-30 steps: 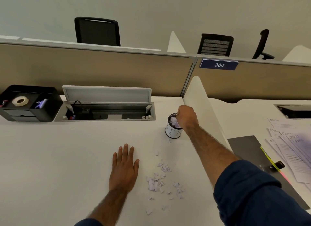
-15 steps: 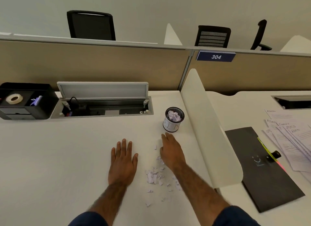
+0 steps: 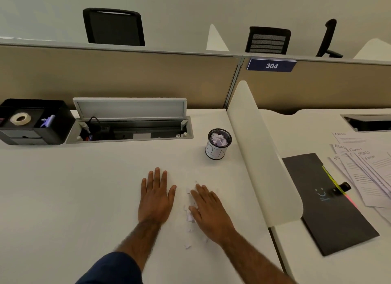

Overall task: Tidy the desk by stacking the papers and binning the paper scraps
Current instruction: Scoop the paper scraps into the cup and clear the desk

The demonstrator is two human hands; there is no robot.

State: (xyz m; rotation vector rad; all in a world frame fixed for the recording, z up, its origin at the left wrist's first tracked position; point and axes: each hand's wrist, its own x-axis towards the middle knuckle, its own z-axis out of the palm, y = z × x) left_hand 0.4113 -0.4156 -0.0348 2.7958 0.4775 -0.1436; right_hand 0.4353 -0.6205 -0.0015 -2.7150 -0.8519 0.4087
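Small white and lilac paper scraps [image 3: 189, 215] lie on the white desk [image 3: 74, 188] between my hands. My left hand [image 3: 155, 197] rests flat on the desk with straight fingers, left of the scraps. My right hand [image 3: 208, 209] lies flat over the right part of the scrap pile, fingers straight, covering some pieces. A small black mesh bin [image 3: 218, 144] with a white label stands behind the scraps and holds crumpled scraps. Several handwritten papers [image 3: 364, 169] lie fanned on the neighbouring desk at the far right.
A white curved divider [image 3: 260, 156] separates the two desks. A dark folder [image 3: 330, 201] with a binder clip lies right of it. An open cable tray [image 3: 131, 129] and a black organiser [image 3: 31, 122] with a tape roll sit at the back.
My right hand left the bin's rim, came back toward me and now lies flat on the scrap pile. The left hand has stayed flat in place.
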